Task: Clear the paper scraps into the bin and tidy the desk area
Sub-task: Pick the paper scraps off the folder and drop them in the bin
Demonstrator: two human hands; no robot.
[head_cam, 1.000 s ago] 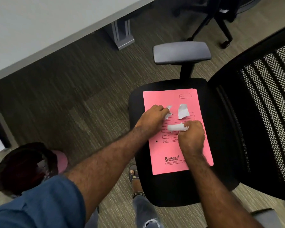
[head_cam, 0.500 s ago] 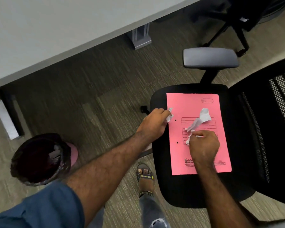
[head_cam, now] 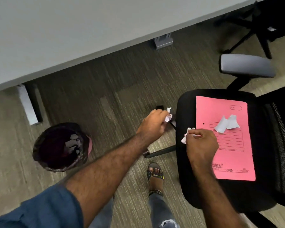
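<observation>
Mid-carry: the left hand [head_cam: 152, 124] pinches a scrap [head_cam: 168, 116] and the right hand [head_cam: 201, 142] grips another [head_cam: 186, 137], one scrap [head_cam: 227, 124] lying just right of that hand on the folder [head_cam: 224, 162]; next, swing both left over the bin [head_cam: 59, 147] and release.

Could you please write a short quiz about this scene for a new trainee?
1. True or false: the left hand holds a paper scrap.
2. What lies on the pink folder? A) scissors B) loose paper scraps C) a pen
3. Fill in: the bin stands on the ____.

Key:
1. True; the right hand also holds a small scrap.
2. B
3. floor
</observation>
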